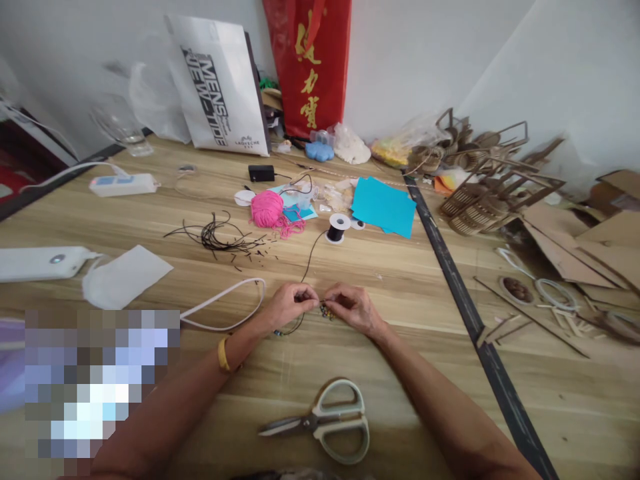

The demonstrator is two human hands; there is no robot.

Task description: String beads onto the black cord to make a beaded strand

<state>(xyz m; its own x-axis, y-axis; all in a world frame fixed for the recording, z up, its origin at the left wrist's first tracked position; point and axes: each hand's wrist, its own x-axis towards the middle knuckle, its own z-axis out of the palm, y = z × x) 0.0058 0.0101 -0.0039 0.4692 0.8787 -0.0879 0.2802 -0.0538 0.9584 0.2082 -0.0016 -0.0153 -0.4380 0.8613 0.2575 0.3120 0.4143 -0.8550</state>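
Observation:
My left hand (293,303) and my right hand (353,308) meet over the middle of the wooden table, fingertips pinched close together. Between them runs a thin black cord (311,257), which leads back to a spool of black cord (337,230). Small dark and yellowish beads (327,311) hang just below the right fingertips. A few blue beads (278,332) lie by the left wrist, near a loop of the cord. Closer to me, a pair of scissors (340,421) with pale handles rests with its blades pointing left.
Cut black cord pieces (215,237) lie beyond my left hand, near pink yarn (267,209). Blue sheets (385,207) lie behind the spool. Wooden baskets (475,207) and cardboard (575,247) stand at right. A white cable loop (223,327) lies left, by a white device (43,264).

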